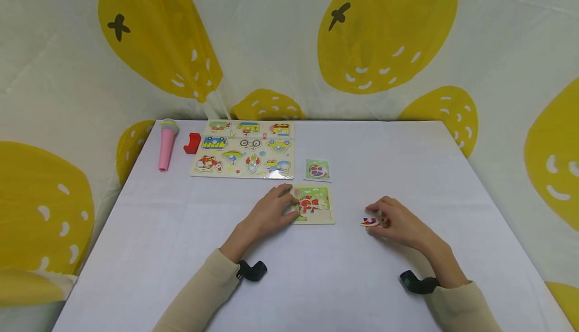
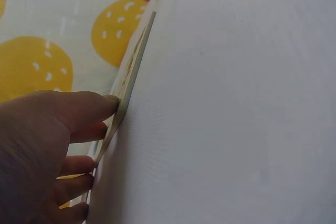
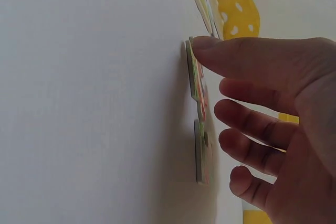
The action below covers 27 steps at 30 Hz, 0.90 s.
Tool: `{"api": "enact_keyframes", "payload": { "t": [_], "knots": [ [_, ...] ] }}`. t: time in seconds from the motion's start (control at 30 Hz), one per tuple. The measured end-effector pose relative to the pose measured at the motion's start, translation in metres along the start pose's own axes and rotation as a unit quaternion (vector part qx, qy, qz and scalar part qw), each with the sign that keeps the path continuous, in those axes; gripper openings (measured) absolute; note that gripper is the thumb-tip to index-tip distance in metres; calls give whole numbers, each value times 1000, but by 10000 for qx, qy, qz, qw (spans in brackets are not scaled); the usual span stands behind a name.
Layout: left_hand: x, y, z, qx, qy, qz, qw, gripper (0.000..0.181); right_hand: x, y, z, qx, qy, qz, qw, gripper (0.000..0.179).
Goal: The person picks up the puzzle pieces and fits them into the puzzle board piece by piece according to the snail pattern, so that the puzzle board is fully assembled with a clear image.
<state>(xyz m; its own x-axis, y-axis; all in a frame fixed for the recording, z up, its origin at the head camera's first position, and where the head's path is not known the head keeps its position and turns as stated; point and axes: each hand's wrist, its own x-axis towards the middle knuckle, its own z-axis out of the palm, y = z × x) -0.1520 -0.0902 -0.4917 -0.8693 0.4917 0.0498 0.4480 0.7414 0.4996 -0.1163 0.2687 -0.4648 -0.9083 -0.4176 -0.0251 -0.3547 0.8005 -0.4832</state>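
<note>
My left hand (image 1: 275,208) rests at the left edge of a small wooden jigsaw board (image 1: 322,216), its thumb (image 2: 105,106) and fingertips touching the edge. The board lies flat, with a green and red picture partly filled in and bare wood along its lower right. To its right, my right hand (image 1: 400,223) bends loosely over several red, purple and white jigsaw pieces (image 1: 370,222). In the right wrist view, its thumb (image 3: 207,45) touches one green-edged piece (image 3: 192,72), while the other fingers stay apart from it. A second piece (image 3: 200,156) sits below that one.
Behind the board lies a small picture card or tile (image 1: 317,170). A larger vehicle peg puzzle (image 1: 242,171) lies at the back left, beside a red curved block (image 1: 192,143) and a pink toy microphone (image 1: 166,146). A patterned cloth (image 1: 280,45) hangs behind the white table (image 1: 316,282).
</note>
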Motion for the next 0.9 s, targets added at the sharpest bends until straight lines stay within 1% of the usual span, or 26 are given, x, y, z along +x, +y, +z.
{"api": "enact_keyframes", "payload": {
  "t": [0.1,0.27,0.43,0.53,0.77,0.9],
  "knots": [
    [0,0,0,-10,-8,-16,10000,32,-2,3,-2,14,16,-103,9999,39],
    [0,0,0,-18,-4,-33,10000,32,-4,4,-5,271,-42,-313,9991,30],
    [0,0,1,-15,15,-29,10000,33,-3,2,-5,313,-46,-478,9984,28],
    [0,-1,2,-20,44,-2,10000,33,-2,2,-5,282,-80,-472,9985,29],
    [0,-1,2,-10,49,-8,10000,33,-2,2,-5,280,-177,-309,9990,30],
    [0,-1,2,9,52,-7,10000,32,-1,2,-5,270,-161,-330,9990,27]
  ]
}}
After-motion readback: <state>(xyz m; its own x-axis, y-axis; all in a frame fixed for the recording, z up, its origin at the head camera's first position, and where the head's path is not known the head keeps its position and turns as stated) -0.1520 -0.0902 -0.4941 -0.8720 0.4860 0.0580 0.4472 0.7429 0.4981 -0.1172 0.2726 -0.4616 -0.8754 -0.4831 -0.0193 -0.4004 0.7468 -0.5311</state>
